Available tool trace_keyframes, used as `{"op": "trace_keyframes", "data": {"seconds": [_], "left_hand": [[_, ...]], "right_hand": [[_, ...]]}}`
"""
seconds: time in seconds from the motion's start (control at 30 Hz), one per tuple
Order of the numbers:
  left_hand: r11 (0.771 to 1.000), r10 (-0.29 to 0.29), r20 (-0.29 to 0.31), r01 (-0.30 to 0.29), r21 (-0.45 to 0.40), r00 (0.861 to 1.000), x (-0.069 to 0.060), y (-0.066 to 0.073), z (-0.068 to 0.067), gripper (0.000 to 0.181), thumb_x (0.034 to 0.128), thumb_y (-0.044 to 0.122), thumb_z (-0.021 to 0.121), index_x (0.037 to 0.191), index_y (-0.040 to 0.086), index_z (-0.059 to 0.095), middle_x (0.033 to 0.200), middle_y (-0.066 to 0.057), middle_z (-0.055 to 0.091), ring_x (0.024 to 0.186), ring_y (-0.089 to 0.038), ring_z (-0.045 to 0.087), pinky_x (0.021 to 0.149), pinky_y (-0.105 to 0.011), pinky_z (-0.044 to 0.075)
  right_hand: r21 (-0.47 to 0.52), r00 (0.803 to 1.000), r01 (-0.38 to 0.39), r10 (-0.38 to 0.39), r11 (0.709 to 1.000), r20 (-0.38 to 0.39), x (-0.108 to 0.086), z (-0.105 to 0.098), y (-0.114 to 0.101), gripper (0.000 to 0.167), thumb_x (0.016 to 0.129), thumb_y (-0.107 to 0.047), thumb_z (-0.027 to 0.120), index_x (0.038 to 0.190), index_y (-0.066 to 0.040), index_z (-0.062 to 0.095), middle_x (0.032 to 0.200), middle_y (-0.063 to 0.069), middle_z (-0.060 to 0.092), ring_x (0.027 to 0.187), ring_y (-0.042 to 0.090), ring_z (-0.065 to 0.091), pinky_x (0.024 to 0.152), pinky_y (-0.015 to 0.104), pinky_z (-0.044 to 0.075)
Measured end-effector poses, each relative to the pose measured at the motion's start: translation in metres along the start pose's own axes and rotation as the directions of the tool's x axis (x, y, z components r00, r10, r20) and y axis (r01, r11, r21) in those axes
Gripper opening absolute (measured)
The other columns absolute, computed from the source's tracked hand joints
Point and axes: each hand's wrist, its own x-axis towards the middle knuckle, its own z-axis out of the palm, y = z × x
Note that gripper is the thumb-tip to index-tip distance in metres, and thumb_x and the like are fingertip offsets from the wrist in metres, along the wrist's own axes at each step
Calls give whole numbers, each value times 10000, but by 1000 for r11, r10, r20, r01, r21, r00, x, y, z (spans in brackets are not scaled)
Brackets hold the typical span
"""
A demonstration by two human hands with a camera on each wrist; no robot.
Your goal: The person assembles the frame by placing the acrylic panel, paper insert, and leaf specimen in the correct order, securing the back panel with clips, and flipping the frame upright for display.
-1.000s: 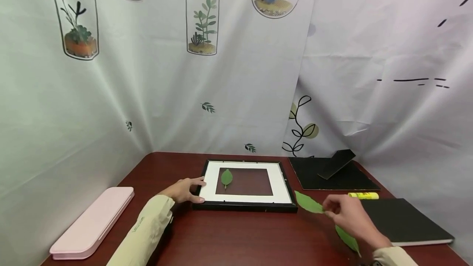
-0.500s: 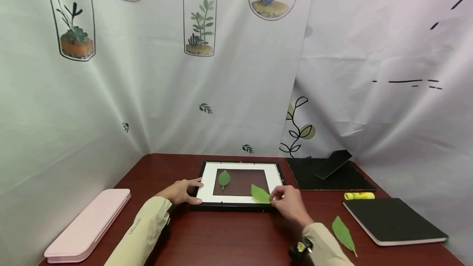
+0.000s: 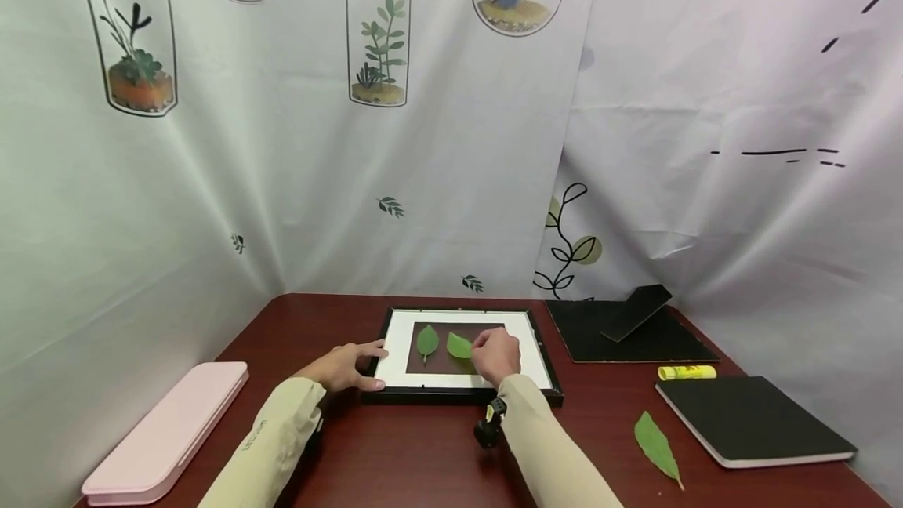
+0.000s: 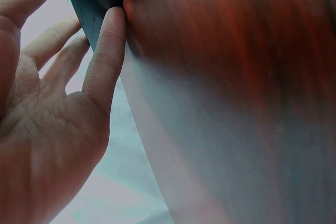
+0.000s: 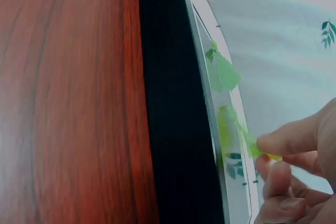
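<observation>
A black picture frame (image 3: 462, 396) with a white mat lies on the dark red table. One green leaf (image 3: 426, 342) rests within the mat's opening, toward the left. Over the opening's right part, my right hand (image 3: 498, 356) pinches a second leaf (image 3: 459, 346) by its stem end between thumb and fingertips; the right wrist view shows this leaf (image 5: 252, 148) tilted close above the glass, its reflection below. My left hand (image 3: 342, 367) rests on the frame's left edge, fingers spread; its fairly straight fingers (image 4: 107, 51) touch the frame's corner in the left wrist view.
Another leaf (image 3: 656, 447) lies on the table at right, beside a black-covered notebook (image 3: 755, 420). Behind that are a yellow glue stick (image 3: 687, 372) and the black backing board (image 3: 585, 332) with its stand raised. A pink case (image 3: 169, 429) lies at left. Printed curtains surround the table.
My right hand has carried the pinched leaf leftward from beside the frame to over the mat's opening. The left hand has stayed on the frame's edge.
</observation>
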Motion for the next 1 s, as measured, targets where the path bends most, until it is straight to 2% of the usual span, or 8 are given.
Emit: {"op": "trace_keyframes", "data": {"seconds": [0.17, 0.3, 0.47, 0.57, 0.77, 1.0], "left_hand": [[1000, -8, 0, 8, 9, 1000, 2, 1, 0, 633, 790, 315, 855, 1360, 150, 636, 1575, -90, 453, 1299, -349, 574, 1016, -521, 489], [1000, -15, 4, 15, 9, 1000, 3, 2, -1, 636, 787, 309, 858, 1361, 149, 636, 1575, -91, 453, 1278, -336, 589, 1001, -503, 500], [1000, -19, 6, 19, 14, 1000, 3, 0, 0, 640, 785, 313, 858, 1363, 155, 635, 1577, -93, 450, 1270, -332, 601, 1002, -496, 504], [1000, -18, 7, 18, 15, 1000, 4, -1, 0, 640, 784, 311, 859, 1363, 154, 634, 1578, -94, 448, 1271, -336, 602, 1007, -500, 502], [1000, -5, 6, 5, -5, 1000, 4, -1, 1, 642, 783, 293, 861, 1363, 143, 633, 1572, -103, 456, 1300, -348, 576, 1029, -505, 491], [1000, -9, -1, 9, -8, 1000, 3, -1, 1, 650, 780, 288, 863, 1368, 139, 629, 1572, -107, 454, 1286, -351, 589, 1029, -516, 491]], "right_hand": [[-34, 995, 68, -65, 997, 78, -3, 1, -5, 148, 732, -22, 754, 623, -116, 722, 630, 22, 682, 557, 145, 592, 561, 286, 487], [9, 986, 73, -74, 997, 151, -6, -1, -6, 150, 705, -20, 800, 623, -95, 699, 595, 34, 669, 453, 115, 607, 497, 247, 477], [68, 967, 88, -101, 994, 232, -8, -2, -5, 173, 667, -2, 852, 657, -68, 693, 633, 51, 666, 430, 102, 609, 490, 254, 521], [85, 964, 98, -116, 992, 240, -6, -1, -4, 182, 656, 28, 850, 662, -65, 693, 633, 51, 660, 406, 81, 587, 460, 235, 507], [101, 969, 105, -125, 989, 213, -4, 4, -1, 174, 683, 50, 817, 658, -63, 687, 646, 60, 658, 403, 89, 571, 427, 223, 489], [146, 956, 153, -184, 977, 230, -5, 9, -2, 168, 731, 17, 810, 670, -69, 678, 626, 39, 674, 402, 68, 572, 439, 241, 511]]}}
